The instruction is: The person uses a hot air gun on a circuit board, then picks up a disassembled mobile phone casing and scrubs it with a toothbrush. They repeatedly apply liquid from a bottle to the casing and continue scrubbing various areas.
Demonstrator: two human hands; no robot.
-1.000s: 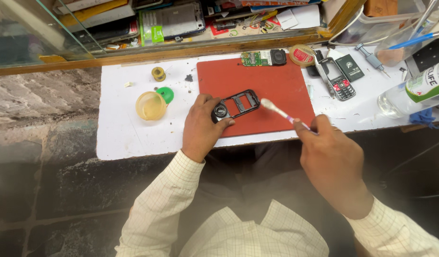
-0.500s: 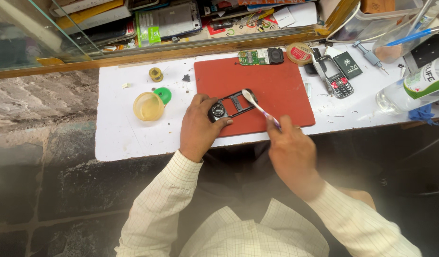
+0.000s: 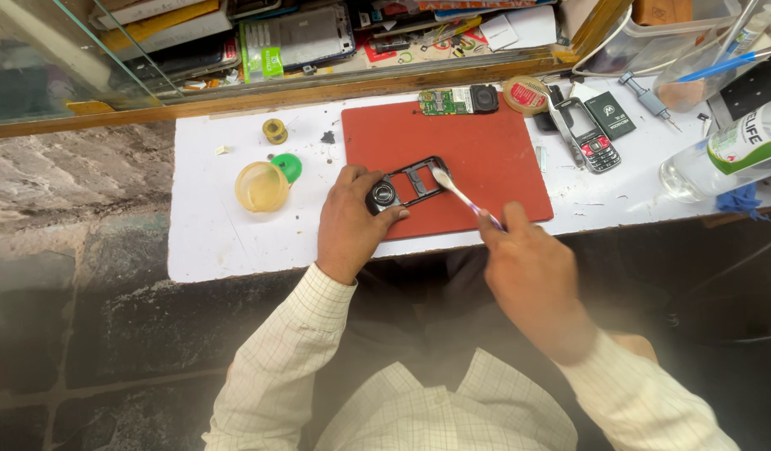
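A black phone frame (image 3: pixel 410 185) lies on the red mat (image 3: pixel 477 150). At its nine o'clock, the left hand (image 3: pixel 352 221) pins it, fingers closed on it. From four o'clock, the right hand (image 3: pixel 527 276) grips a toothbrush (image 3: pixel 462 195), bristles touching the frame.

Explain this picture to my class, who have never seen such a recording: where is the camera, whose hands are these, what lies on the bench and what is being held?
The camera sits on a person's head and looks down, so both hands are that person's own. The left hand pins a black phone frame onto a red work mat. The right hand holds a small brush, its bristle end resting on the frame. The mat lies on a white bench. On the bench also lie a yellow cup with a green lid beside it, a green circuit board, a keypad phone, a tape roll and a clear bottle.
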